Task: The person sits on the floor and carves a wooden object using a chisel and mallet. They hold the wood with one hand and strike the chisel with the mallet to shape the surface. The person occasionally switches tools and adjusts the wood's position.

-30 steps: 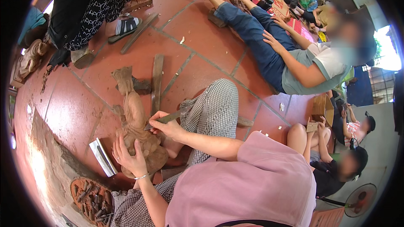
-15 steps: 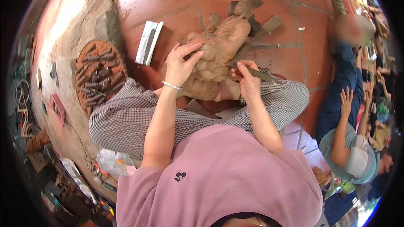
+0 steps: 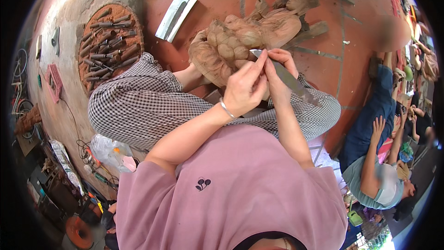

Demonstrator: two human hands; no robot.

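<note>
A brown wood carving (image 3: 229,51) with rounded, lumpy shapes lies in front of my crossed legs, its narrower end pointing to the far right. My right hand (image 3: 281,71) is closed around a long grey carving knife (image 3: 293,83), whose bright tip sits at the carving's near right side. The knife's other end slants back over my right knee. My left hand (image 3: 245,88), with a bracelet at the wrist, is closed too; its fingertips pinch near the knife's tip, against my right fingers. Exactly what the left fingertips cover is hidden.
At the left, a round tray (image 3: 140,30) of reddish dust holds several carving tools. A white box (image 3: 172,21) with a dark bar on it lies on the tiles. Wood strips (image 3: 311,34) lie beyond the carving. Another person (image 3: 374,157) sits at the right.
My left hand has left the top of the carving and come right, to the knife in my right hand. The view has shifted; the carving appears turned and farther right.
</note>
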